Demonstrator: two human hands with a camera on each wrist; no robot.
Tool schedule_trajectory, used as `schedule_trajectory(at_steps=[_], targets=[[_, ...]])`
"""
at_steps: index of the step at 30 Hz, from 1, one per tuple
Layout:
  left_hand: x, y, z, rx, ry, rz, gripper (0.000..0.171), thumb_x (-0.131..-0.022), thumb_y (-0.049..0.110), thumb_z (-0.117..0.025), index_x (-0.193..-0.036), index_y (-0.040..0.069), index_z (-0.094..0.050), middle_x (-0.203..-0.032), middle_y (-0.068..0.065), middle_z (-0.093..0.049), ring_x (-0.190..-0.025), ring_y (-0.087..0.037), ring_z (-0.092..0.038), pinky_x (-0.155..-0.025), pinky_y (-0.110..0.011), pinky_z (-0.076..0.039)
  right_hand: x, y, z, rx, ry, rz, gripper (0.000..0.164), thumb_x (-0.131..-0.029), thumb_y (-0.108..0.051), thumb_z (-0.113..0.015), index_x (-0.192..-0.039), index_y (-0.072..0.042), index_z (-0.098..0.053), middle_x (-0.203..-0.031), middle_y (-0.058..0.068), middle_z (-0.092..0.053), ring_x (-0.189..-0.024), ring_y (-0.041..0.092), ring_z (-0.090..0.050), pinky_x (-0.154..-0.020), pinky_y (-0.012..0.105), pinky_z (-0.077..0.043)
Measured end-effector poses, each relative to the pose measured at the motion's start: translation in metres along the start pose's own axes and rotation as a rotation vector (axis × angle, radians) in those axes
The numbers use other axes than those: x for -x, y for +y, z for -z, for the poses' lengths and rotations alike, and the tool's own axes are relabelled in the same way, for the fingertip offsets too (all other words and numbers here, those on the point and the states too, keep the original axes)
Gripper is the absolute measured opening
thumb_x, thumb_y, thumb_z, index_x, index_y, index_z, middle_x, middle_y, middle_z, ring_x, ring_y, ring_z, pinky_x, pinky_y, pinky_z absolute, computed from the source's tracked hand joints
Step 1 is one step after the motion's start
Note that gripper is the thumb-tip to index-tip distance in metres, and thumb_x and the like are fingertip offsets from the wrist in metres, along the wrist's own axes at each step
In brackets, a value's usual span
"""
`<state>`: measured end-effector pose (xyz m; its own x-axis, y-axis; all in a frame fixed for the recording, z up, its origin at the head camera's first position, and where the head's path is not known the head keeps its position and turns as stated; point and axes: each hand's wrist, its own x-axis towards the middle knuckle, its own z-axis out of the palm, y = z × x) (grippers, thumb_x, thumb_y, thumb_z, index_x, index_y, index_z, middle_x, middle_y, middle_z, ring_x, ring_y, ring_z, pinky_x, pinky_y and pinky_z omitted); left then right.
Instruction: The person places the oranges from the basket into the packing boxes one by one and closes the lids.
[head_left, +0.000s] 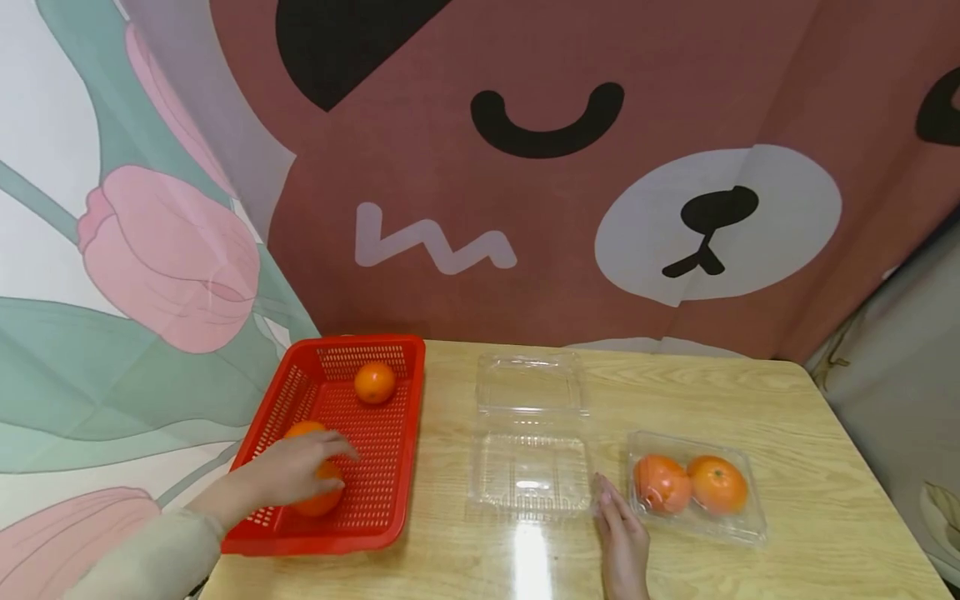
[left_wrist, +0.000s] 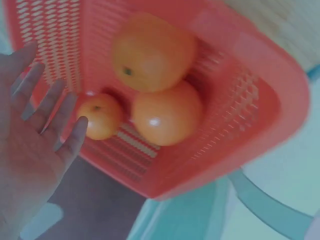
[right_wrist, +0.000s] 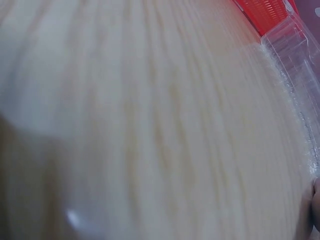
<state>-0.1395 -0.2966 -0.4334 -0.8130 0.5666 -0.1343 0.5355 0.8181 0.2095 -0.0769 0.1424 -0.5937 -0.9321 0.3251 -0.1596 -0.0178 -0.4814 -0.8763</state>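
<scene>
Over the left part of the red plastic basket [head_left: 408,467], my left hand [head_left: 300,468] hovers with its fingers spread and relaxed. Two oranges lie close below it; the hand partly covers the near orange [head_left: 321,502] and the one behind it [head_left: 302,428]. A third orange [head_left: 375,382] sits by the basket's back wall. In the left wrist view the palm of the left hand [left_wrist: 30,145] faces the oranges, holding nothing. My right hand [head_left: 624,542] rests on the table, fingers extended, its fingertips at the right edge of an open clear plastic clamshell box [head_left: 528,467].
Right of that hand stands a closed clear box [head_left: 738,532] with two oranges [head_left: 690,483] inside. The open box's lid [head_left: 531,383] lies toward the back of the wooden table [head_left: 810,467]. A bear-print cloth [head_left: 420,167] hangs behind the table.
</scene>
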Motion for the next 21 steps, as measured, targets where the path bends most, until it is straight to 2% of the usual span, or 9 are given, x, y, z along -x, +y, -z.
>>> schedule_trajectory(at_steps=[5, 11, 17, 21], targets=[[-0.001, -0.013, -0.003, 0.001, -0.070, 0.041, 0.038, -0.074, 0.028, -0.076, -0.110, 0.023, -0.065, -0.112, 0.000, -0.058, -0.101, -0.024, -0.056, -0.080, -0.046, -0.049, 0.000, -0.001, 0.000, -0.010, 0.006, 0.001, 0.043, -0.095, -0.014, -0.054, -0.130, 0.008, -0.043, -0.117, -0.007, -0.062, -0.111, 0.005, -0.055, -0.091, 0.020, -0.042], [-0.003, -0.015, -0.002, 0.010, -0.132, 0.081, 0.040, -0.071, 0.024, -0.079, -0.108, 0.019, -0.065, -0.113, -0.005, -0.059, -0.106, -0.030, -0.053, -0.082, -0.053, -0.047, -0.001, -0.001, 0.000, -0.008, 0.035, -0.011, 0.042, -0.094, -0.015, -0.055, -0.129, 0.006, -0.046, -0.117, -0.005, -0.063, -0.112, 0.007, -0.055, -0.090, 0.020, -0.044], [-0.005, -0.018, -0.005, 0.027, -0.226, 0.152, 0.048, -0.066, 0.023, -0.082, -0.110, 0.015, -0.065, -0.114, -0.009, -0.058, -0.101, -0.029, -0.054, -0.083, -0.052, -0.046, 0.000, -0.001, -0.001, -0.011, 0.022, -0.020, 0.043, -0.094, -0.015, -0.054, -0.130, 0.007, -0.044, -0.119, -0.005, -0.062, -0.112, 0.007, -0.055, -0.090, 0.020, -0.044], [-0.006, -0.024, -0.011, 0.023, -0.267, 0.167, 0.052, -0.065, 0.021, -0.082, -0.113, 0.013, -0.064, -0.115, -0.010, -0.058, -0.096, -0.028, -0.055, -0.085, -0.050, -0.046, 0.000, -0.002, -0.002, 0.018, 0.037, -0.047, 0.045, -0.094, -0.018, -0.054, -0.132, 0.006, -0.044, -0.119, -0.007, -0.062, -0.112, 0.005, -0.054, -0.090, 0.019, -0.044]])
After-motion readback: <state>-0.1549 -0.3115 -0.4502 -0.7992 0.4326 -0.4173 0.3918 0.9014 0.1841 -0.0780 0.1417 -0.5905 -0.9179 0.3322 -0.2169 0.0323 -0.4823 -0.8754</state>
